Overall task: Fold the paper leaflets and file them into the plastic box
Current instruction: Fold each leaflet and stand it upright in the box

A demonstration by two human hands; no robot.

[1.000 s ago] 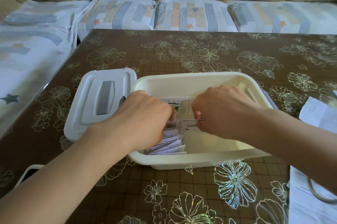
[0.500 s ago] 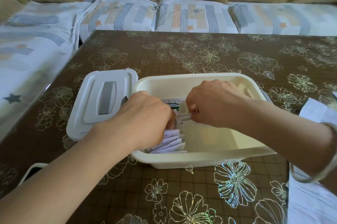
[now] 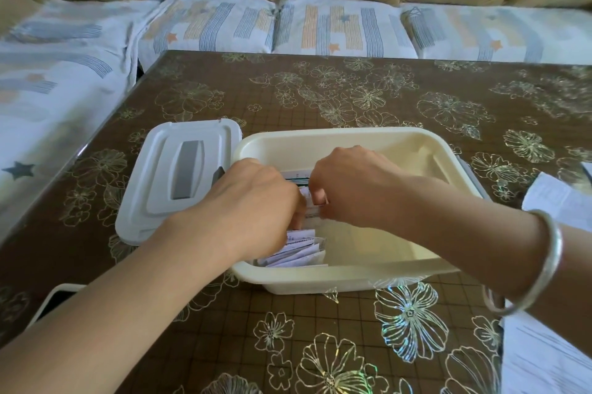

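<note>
A cream plastic box [image 3: 346,278] stands open on the table in front of me. Several folded paper leaflets [image 3: 298,249] stand on edge in its near left part. My left hand [image 3: 253,208] reaches into the left side of the box, fingers curled down among the leaflets. My right hand [image 3: 349,188] is beside it, pinching a folded leaflet [image 3: 309,201] that stands between the two hands. The fingertips of both hands are hidden. The right half of the box holds nothing.
The box's white lid [image 3: 182,175] with a grey handle lies just left of the box. Unfolded leaflets [image 3: 551,358] lie at the table's right edge. A white-edged flat thing [image 3: 53,297] sits near left. A sofa [image 3: 288,25] runs behind and left.
My right hand has slid left and slightly away from me with the pinched leaflet, closing up against my left hand. My left hand has stayed in place.
</note>
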